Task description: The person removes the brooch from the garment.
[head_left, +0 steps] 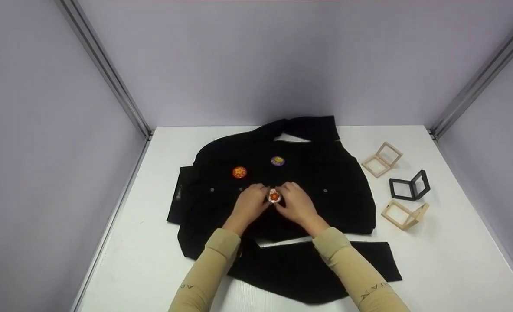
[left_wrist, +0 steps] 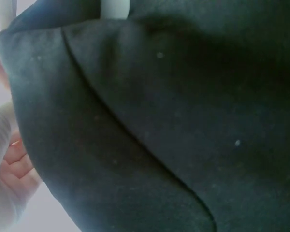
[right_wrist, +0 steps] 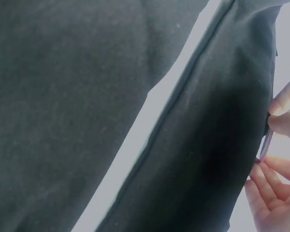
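A black button-front jacket (head_left: 338, 208) lies spread on the white table. Over its middle, both hands meet at a round white badge with a red flower (head_left: 274, 196). My left hand (head_left: 251, 203) grips the badge's left side with bent fingers, while my right hand (head_left: 297, 203) pinches its right side. In the right wrist view, thumb and fingers (right_wrist: 282, 113) show around the badge's thin edge (right_wrist: 266, 144). The badge's back is hidden. Two more badges sit on the jacket farther back: a red-orange one (head_left: 239, 172) and a purple-yellow one (head_left: 278, 161).
On the right side of the table (head_left: 451, 251) stand three small open frames: a light wooden one (head_left: 377, 166), a black one (head_left: 401, 190) and another wooden one (head_left: 396, 214). Grey walls (head_left: 256, 65) enclose the table at the back and sides.
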Tool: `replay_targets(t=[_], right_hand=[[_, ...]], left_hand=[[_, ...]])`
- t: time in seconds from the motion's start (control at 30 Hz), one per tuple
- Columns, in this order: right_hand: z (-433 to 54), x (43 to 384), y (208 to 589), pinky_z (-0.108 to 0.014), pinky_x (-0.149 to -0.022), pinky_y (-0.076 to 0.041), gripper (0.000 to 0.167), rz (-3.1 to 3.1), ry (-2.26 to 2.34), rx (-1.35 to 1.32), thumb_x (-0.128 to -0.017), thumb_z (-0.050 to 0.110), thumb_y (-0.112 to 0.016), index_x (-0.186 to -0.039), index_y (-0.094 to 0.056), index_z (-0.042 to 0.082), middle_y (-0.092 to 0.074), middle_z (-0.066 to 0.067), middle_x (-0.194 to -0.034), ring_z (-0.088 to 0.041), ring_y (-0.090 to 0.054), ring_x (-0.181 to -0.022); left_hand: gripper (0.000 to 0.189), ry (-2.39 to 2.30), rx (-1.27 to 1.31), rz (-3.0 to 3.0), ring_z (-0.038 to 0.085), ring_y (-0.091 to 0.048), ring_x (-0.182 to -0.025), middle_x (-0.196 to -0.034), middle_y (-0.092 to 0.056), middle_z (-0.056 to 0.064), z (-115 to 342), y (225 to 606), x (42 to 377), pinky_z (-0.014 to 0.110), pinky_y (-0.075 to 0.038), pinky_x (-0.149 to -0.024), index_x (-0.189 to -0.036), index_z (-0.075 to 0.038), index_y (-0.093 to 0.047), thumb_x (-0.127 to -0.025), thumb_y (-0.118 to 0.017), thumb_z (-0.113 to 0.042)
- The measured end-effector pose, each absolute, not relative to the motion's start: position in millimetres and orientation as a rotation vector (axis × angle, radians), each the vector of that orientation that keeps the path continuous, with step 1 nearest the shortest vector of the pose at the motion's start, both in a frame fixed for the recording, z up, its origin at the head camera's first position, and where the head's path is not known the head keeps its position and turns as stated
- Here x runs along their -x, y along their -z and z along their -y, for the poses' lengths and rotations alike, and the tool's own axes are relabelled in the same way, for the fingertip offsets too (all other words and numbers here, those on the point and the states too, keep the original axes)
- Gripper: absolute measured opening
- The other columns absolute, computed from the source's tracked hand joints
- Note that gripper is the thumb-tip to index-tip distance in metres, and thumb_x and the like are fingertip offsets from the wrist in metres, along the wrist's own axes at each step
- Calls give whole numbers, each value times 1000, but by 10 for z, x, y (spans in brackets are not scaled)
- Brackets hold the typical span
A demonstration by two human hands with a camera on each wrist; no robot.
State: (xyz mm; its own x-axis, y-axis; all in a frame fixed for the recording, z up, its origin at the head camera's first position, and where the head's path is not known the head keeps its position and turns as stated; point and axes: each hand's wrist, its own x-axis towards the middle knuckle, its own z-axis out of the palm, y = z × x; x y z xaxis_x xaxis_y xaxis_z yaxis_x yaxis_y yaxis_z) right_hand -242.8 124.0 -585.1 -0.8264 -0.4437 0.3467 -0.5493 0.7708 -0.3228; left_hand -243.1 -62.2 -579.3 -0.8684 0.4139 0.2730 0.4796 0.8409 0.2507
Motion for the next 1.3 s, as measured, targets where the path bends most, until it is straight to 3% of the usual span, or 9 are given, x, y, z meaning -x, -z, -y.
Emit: replay_targets(t=[0.3,0.53,0.8,1.3], right_hand=[[-1213,2420,5867,-41,-85,-62,27,2695,-471,-785,-87,16,-84,-109,-76,3,-75,-9,-102,-27,-69,-95],[-1162,2403,5909,-41,-78,-64,14,2605,-394,-811,-89,8,-81,-101,-78,4,-77,-7,-96,-26,-73,-89],[-1117,2420,5939,-39,-72,-63,10,2518,-367,-780,-90,9,-82,-99,-80,7,-78,-4,-93,-24,-74,-85],[-1123,2463,5995,-34,-68,-62,14,2431,-431,-776,-82,2,-84,-91,-79,11,-76,-1,-85,-20,-72,-79]], left_hand=[[31,472,713,2731,26,-74,-92,-98,-76,8,629,5818,2429,40,-63,-83,-114,-3,-78,-89,-86,-20],[12,453,694,2685,25,-72,-83,-88,-73,6,601,5843,2443,40,-63,-75,-93,-7,-79,-92,-83,-18],[6,408,641,2643,24,-74,-77,-86,-76,4,574,5861,2462,38,-62,-68,-90,-9,-81,-94,-79,-13],[22,268,677,2577,24,-67,-59,-67,-68,4,550,5875,2522,38,-56,-53,-71,-11,-72,-88,-83,-19]])
